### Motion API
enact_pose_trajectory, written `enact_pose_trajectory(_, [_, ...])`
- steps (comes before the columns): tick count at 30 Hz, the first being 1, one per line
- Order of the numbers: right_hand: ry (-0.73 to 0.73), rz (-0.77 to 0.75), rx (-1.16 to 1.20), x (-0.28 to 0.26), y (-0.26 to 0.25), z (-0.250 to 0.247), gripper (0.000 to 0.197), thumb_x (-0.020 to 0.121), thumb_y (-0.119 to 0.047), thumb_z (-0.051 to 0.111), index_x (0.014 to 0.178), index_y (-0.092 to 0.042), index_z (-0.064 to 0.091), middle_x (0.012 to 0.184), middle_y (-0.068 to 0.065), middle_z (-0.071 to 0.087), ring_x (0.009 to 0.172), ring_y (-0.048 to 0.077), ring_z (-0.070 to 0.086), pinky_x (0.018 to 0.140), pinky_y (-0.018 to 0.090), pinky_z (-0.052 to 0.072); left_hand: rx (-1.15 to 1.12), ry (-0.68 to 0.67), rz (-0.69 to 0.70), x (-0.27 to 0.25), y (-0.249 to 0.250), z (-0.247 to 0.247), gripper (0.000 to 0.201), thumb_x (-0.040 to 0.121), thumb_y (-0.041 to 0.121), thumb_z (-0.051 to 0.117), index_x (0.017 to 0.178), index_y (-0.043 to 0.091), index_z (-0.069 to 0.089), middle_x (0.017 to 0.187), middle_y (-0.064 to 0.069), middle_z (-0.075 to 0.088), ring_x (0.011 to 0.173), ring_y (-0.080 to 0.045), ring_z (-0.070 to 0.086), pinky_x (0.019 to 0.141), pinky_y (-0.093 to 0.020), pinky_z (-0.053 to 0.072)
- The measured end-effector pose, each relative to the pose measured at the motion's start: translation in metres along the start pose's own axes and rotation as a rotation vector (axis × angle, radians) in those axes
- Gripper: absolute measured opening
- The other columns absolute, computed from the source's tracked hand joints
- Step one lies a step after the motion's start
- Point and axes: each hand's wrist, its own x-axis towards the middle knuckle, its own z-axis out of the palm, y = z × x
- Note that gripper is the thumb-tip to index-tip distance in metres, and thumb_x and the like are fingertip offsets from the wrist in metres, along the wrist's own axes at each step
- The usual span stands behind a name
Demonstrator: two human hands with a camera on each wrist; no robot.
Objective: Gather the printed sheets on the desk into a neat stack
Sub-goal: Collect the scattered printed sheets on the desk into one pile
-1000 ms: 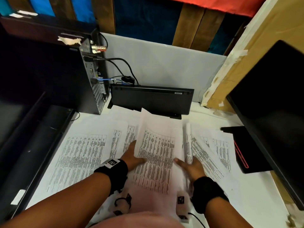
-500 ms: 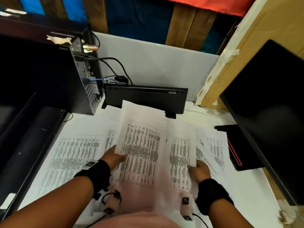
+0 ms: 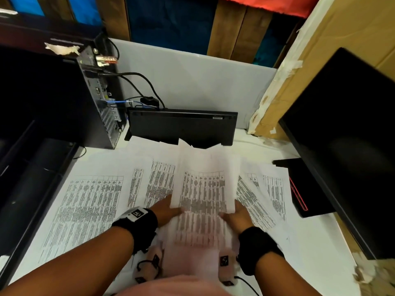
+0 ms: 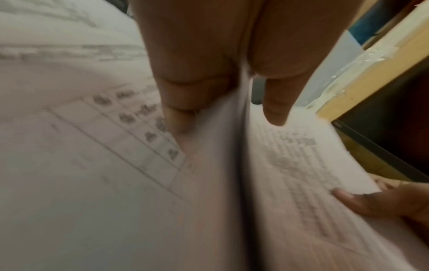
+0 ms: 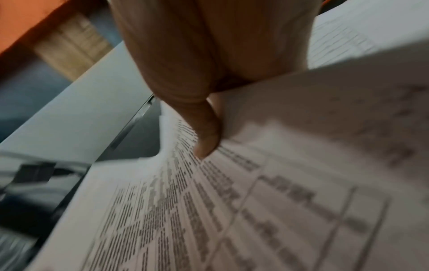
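I hold a small bundle of printed sheets [image 3: 205,189] [image 4: 301,174] [image 5: 267,192] raised above the desk, its far end curling up. My left hand [image 3: 168,210] [image 4: 223,117] pinches the bundle's left edge, thumb on top and fingers beneath. My right hand [image 3: 237,216] [image 5: 209,139] grips the right edge, and its thumb [image 4: 352,199] shows at the corner in the left wrist view. More printed sheets [image 3: 89,208] lie spread flat on the white desk [image 3: 310,242], to the left and to the right [image 3: 263,195] of the bundle.
A black keyboard [image 3: 181,127] stands on edge against the grey partition behind the papers. A computer tower [image 3: 64,103] with cables is at the back left. A black monitor [image 3: 352,135] and its base [image 3: 299,184] crowd the right side, beside a cardboard panel [image 3: 320,60].
The two separate sheets held apart half a second ago have come together into one bundle between both hands. My right hand moved left toward the left hand.
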Motion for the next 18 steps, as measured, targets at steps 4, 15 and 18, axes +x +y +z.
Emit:
enact_pose_trajectory(4, [0.144, 0.019, 0.003, 0.011, -0.004, -0.04, 0.029, 0.08, 0.01, 0.065, 0.098, -0.013, 0.069, 0.091, 0.008, 0.072, 0.08, 0.02, 0.066, 0.066, 0.022, 0.052, 0.006, 0.376, 0.016, 0.001, -0.016, -0.027, 0.028, 0.086, 0.021, 0.069, 0.112, 0.013, 0.065, 0.112, -0.01, 0.065, 0.095, -0.023, 0.062, 0.081, -0.028, 0.049])
enact_pose_trajectory(15, [0.298, 0.035, -0.599, 0.039, 0.01, -0.094, 0.038, 0.069, -0.026, 0.076, 0.103, -0.012, 0.068, 0.104, 0.015, 0.067, 0.101, 0.034, 0.061, 0.091, 0.039, 0.051, 0.359, 0.622, -0.467, -0.016, -0.097, -0.095, 0.084, 0.065, 0.058, 0.066, 0.139, 0.03, 0.041, 0.151, -0.015, 0.033, 0.138, -0.043, 0.027, 0.112, -0.054, 0.026])
enact_pose_trajectory(18, [0.239, 0.018, -0.627, 0.042, 0.01, -0.09, 0.04, 0.072, -0.028, 0.074, 0.11, -0.019, 0.066, 0.103, 0.009, 0.069, 0.1, 0.032, 0.06, 0.094, 0.046, 0.049, 0.445, 0.568, -0.428, -0.014, -0.101, -0.087, 0.086, 0.067, 0.065, 0.061, 0.143, 0.035, 0.034, 0.157, -0.012, 0.024, 0.144, -0.042, 0.02, 0.115, -0.056, 0.022])
